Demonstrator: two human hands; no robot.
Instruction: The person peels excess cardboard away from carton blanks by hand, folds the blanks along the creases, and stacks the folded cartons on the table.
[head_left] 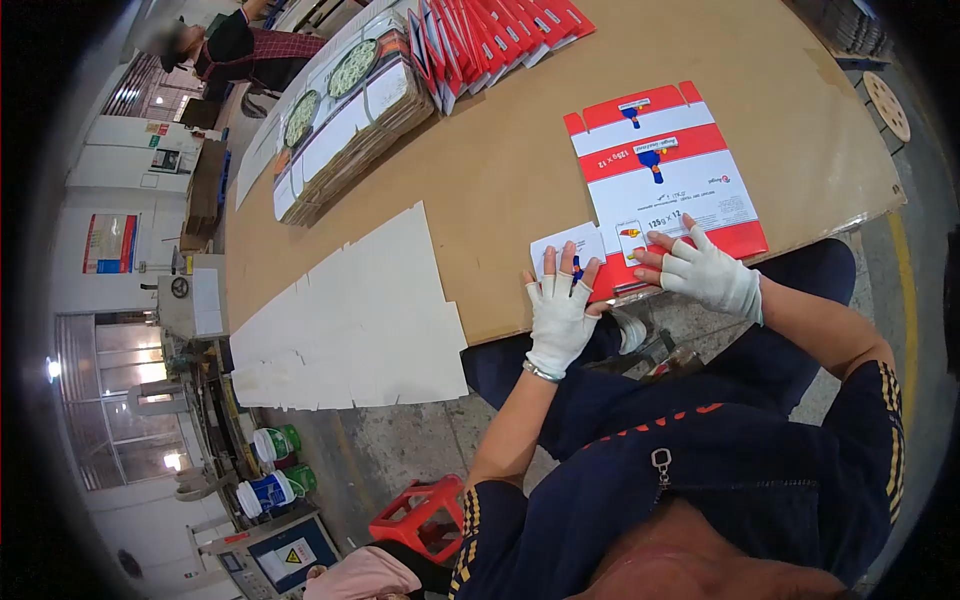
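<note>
A flat red and white printed carton (675, 175) lies on the brown table near its front edge. My left hand (562, 312), in a white glove with bare fingertips, rests spread on the carton's small white flap (545, 245) at the left. My right hand (705, 272), gloved the same way, lies with its fingers apart on the carton's lower part, near the "125g x 12" print. Neither hand is wrapped round anything. The carton's lower left edge is partly hidden by my fingers.
Red folded cartons (500, 40) fan out at the table's far side, beside a strapped stack of printed cardboard (350, 115). A white cardboard sheet (350, 320) lies left on the brown table (500, 170). One person (255, 50) stands upper left; another sits by a red stool (420, 515).
</note>
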